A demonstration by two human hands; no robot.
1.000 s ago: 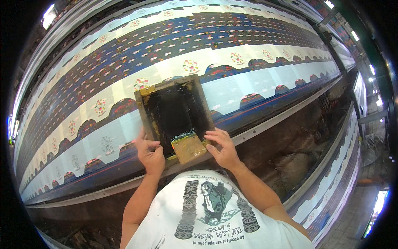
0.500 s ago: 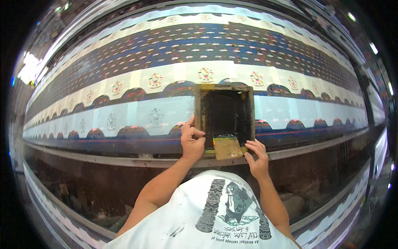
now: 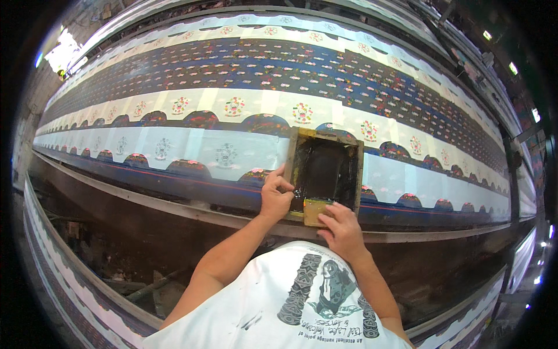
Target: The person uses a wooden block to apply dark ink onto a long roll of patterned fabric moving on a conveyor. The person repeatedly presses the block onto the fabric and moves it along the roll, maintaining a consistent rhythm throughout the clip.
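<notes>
Frame (image 3: 360, 174), rectangular, wooden, with stained rails and a dark recessed middle; lies flat near the close edge of a long surface (image 3: 209, 198), over a pale blue strip and its dark scalloped border.

Block (image 3: 314, 214), flat, yellowish-brown; sits at the near end of the frame, overlapping it.

Left hand (image 3: 276, 195): at the frame's left rail, near its lower corner; fingers curled, thumb and forefinger close together. Whether they pinch the rail, cannot tell.

Right hand (image 3: 343, 230): at the right part of the block; fingers bent over its upper side, thumb set apart below them. Whether the grip is firm, cannot tell.

Pale blue strip (image 3: 256, 154): grey round motifs to the left of the frame.

Cream strip (image 3: 261, 106): beyond the blue one; multicoloured round motifs in a row.

Dark band (image 3: 203, 67): wide, brown and blue, with rows of small pale motifs.

Rail (image 3: 418, 236): pale, along the surface's near edge.

Shirt (image 3: 256, 302): white, with grey-green print and dark smears; worn by the person.
</notes>
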